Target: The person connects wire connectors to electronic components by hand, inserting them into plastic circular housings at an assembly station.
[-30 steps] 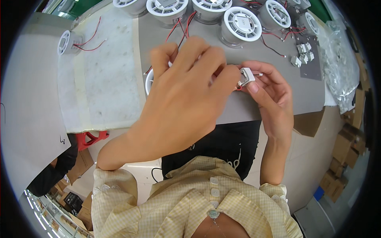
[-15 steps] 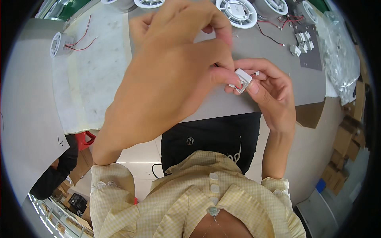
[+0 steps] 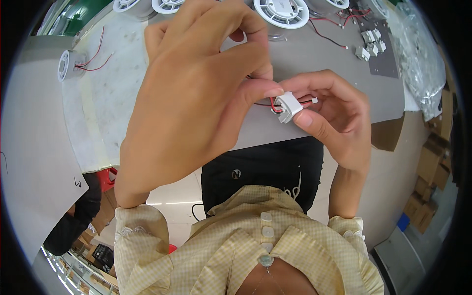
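Right hand point(image 3: 339, 115) pinches a white housing point(image 3: 290, 104), left hand's point(image 3: 196, 98) thumb right at it, grip hidden. Looks like wire point(image 3: 273, 106) threading between them; next probably needs gentle pulling.

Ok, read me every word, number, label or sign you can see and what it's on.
Pale surface: a handwritten mark, which I won't copy.
Black fabric: round emblem, too small to read.
Upper-middle white unit: print, too small to read.
Black box: pale print, too blurred to read.
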The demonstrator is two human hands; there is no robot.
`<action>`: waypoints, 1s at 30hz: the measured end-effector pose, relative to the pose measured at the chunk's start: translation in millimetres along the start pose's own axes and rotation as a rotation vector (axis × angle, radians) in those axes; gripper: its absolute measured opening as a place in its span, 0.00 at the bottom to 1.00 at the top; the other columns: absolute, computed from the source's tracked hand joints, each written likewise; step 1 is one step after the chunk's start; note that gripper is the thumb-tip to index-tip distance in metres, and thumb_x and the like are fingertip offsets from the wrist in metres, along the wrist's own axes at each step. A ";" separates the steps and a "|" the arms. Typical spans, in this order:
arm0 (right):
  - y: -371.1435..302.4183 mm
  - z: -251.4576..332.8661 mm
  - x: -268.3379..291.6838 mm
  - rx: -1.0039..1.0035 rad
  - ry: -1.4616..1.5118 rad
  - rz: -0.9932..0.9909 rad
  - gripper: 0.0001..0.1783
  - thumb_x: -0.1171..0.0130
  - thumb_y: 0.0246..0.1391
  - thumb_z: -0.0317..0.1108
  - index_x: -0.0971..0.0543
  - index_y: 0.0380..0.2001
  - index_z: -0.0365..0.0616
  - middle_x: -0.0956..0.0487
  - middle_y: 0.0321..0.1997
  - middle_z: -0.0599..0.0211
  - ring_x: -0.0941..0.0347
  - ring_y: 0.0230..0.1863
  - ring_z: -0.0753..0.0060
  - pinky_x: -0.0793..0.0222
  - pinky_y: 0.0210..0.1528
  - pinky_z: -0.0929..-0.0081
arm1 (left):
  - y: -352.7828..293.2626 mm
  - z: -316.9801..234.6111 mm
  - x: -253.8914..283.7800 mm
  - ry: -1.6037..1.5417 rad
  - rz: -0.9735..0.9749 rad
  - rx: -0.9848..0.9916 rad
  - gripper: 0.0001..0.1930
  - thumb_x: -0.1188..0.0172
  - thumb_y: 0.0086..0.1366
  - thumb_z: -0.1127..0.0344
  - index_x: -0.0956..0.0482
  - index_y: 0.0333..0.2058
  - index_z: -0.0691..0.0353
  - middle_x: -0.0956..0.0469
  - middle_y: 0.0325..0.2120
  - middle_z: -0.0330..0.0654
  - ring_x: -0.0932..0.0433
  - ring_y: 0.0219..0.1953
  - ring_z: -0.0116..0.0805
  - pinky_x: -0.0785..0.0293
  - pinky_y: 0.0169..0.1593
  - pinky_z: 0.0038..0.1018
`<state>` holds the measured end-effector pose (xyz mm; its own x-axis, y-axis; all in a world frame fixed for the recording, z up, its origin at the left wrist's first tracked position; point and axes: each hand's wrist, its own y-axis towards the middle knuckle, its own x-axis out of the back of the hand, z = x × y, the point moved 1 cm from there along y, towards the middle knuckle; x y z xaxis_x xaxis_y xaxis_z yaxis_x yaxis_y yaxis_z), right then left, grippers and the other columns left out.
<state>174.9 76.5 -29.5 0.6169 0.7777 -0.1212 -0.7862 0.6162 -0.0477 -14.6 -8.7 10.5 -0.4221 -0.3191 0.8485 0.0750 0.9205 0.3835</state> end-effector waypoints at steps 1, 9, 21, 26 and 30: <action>-0.7 1.8 0.3 -0.002 0.001 -0.004 0.21 0.34 0.54 0.26 0.24 0.50 0.28 0.19 0.43 0.55 0.23 0.48 0.68 0.28 0.52 0.70 | 0.3 -1.6 0.4 -0.003 0.002 -0.002 0.08 0.29 0.47 0.67 0.19 0.26 0.59 0.23 0.40 0.37 0.28 0.45 0.38 0.38 0.51 0.34; -5.1 11.4 -12.5 -0.028 -0.099 -0.161 0.19 0.34 0.53 0.22 0.23 0.48 0.28 0.19 0.44 0.57 0.23 0.45 0.72 0.28 0.51 0.74 | -5.9 -18.5 -22.0 0.191 -0.219 0.215 0.07 0.29 0.52 0.69 0.19 0.29 0.55 0.24 0.39 0.33 0.29 0.45 0.36 0.42 0.50 0.35; -7.9 -1.5 -18.8 0.099 -0.020 -0.254 0.19 0.35 0.55 0.24 0.25 0.49 0.28 0.20 0.48 0.53 0.22 0.48 0.69 0.27 0.53 0.73 | -16.0 -20.8 -31.8 0.164 -0.336 0.263 0.08 0.29 0.52 0.70 0.19 0.31 0.54 0.22 0.38 0.36 0.28 0.41 0.36 0.39 0.48 0.32; -4.6 -0.9 -10.7 0.007 0.032 -0.206 0.21 0.36 0.57 0.28 0.26 0.51 0.28 0.19 0.47 0.52 0.21 0.47 0.68 0.27 0.54 0.73 | -19.0 -10.9 -20.7 0.066 -0.195 0.085 0.09 0.27 0.49 0.67 0.18 0.30 0.55 0.21 0.33 0.33 0.26 0.36 0.32 0.39 0.46 0.29; -3.0 -5.4 -8.2 -0.044 0.078 -0.188 0.22 0.37 0.58 0.30 0.26 0.52 0.28 0.19 0.47 0.52 0.21 0.49 0.68 0.28 0.55 0.72 | -18.7 -4.6 -13.6 0.088 -0.129 -0.004 0.09 0.27 0.47 0.65 0.17 0.28 0.55 0.22 0.32 0.34 0.26 0.33 0.32 0.39 0.41 0.29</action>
<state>172.0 67.5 -33.7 0.7494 0.6365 -0.1826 -0.6595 0.7422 -0.1194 -6.1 -22.5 -6.5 -0.3475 -0.4530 0.8210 0.0288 0.8700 0.4922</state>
